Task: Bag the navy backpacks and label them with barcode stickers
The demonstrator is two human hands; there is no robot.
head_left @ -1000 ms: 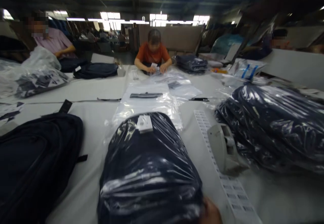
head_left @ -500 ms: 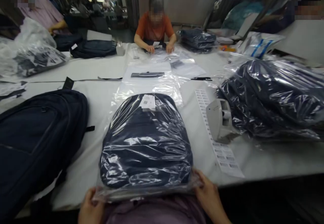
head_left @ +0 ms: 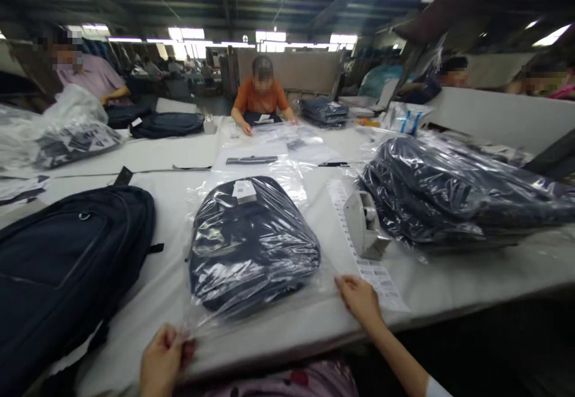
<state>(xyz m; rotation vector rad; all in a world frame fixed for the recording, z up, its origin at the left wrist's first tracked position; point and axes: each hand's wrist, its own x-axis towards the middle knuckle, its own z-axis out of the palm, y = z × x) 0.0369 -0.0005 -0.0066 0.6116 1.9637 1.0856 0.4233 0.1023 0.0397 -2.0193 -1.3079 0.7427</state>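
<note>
One backpack (head_left: pixel 254 244) inside a clear bag (head_left: pixel 204 320), lying flat on the bench (head_left: pixel 471 272), near edge, between both hands. Paper tag (head_left: pixel 245 191) showing near the rounded top.

Progress, as judged: backpack fully in, film drawn around all of it. Near end of the film loose and spread toward the bench edge, neither folded under nor stuck down as far as visible; closing of that end apparently not yet done. Whether mouth or sealed end: cannot tell.

Pointing: rounded top away, toward a co-worker in orange (head_left: pixel 262 94) across the bench; broad base toward the wearer. Long axis front to back, top leaning slightly left of base. Upward face: unclear under glare.

Left hand (head_left: pixel 162 355): fingertips pinching film at the near left corner. Right hand (head_left: pixel 359 301): fingertips together at the opposite corner, seemingly on film, very faint there.

Just right: label sheet (head_left: pixel 385 292), dispenser (head_left: pixel 363 224) standing on it or against it, cannot tell which. Beyond that, bagged pile (head_left: pixel 431 196), glossy and dark. Left, apart: unbagged backpack (head_left: pixel 76 259), top also away. Behind the top: flat clear bags (head_left: pixel 294 184).
</note>
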